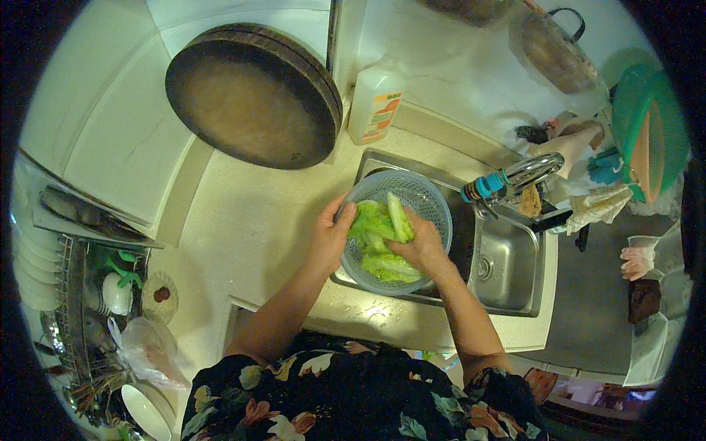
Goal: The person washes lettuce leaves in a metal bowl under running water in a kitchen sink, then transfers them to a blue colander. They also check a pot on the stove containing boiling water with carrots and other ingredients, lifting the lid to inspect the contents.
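Note:
A pale blue plastic colander [443, 204] sits over the left bowl of a stainless steel double sink [532, 281]. Bright green lettuce leaves [380, 229], with pale ribs, lie heaped inside it on the left and near side. My left hand [329, 234] grips the colander's left rim, its thumb on top and its other fingers partly hidden. On the right, my right hand [422, 245] reaches into the colander and closes around some leaves. One pale rib stands up beside its fingers, most of which the leaves hide.
A chrome faucet [532, 168] with a blue-ringed nozzle rises right of the colander. Behind stands a plastic jug [376, 105] bearing a label. A thick round wooden chopping board [253, 99] leans at the back left. Left are a dish rack [77, 308], a plastic bag [146, 350] and a white bowl [146, 410].

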The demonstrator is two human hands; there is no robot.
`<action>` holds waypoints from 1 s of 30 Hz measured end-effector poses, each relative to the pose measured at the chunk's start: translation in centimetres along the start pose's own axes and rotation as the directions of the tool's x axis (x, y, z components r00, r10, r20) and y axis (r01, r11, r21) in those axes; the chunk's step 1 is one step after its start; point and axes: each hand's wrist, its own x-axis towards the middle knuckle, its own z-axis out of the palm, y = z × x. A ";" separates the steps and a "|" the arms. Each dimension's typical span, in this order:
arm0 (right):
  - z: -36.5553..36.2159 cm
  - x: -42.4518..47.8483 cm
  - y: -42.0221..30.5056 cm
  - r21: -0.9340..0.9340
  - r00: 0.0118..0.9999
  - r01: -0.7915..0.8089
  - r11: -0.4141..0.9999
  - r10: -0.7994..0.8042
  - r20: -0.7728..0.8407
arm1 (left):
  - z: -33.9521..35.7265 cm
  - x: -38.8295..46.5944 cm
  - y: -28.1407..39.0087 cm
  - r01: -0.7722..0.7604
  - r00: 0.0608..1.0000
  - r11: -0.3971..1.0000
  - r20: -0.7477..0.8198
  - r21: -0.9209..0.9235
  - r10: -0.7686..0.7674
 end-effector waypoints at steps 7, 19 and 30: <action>-4.3 1.1 -1.2 0.019 0.993 0.043 0.999 -0.041 -0.113 | -0.1 0.1 0.0 0.049 0.998 0.998 -0.030 -0.041 -0.050; -3.4 0.9 -2.6 -0.362 0.986 0.145 0.921 -0.104 0.132 | -0.6 1.1 -1.0 0.118 0.992 0.986 0.053 -0.114 -0.112; -5.5 -0.4 -4.8 -0.428 0.931 0.348 0.834 -0.255 0.260 | -1.1 1.0 -0.1 0.096 0.995 0.993 0.018 -0.073 -0.095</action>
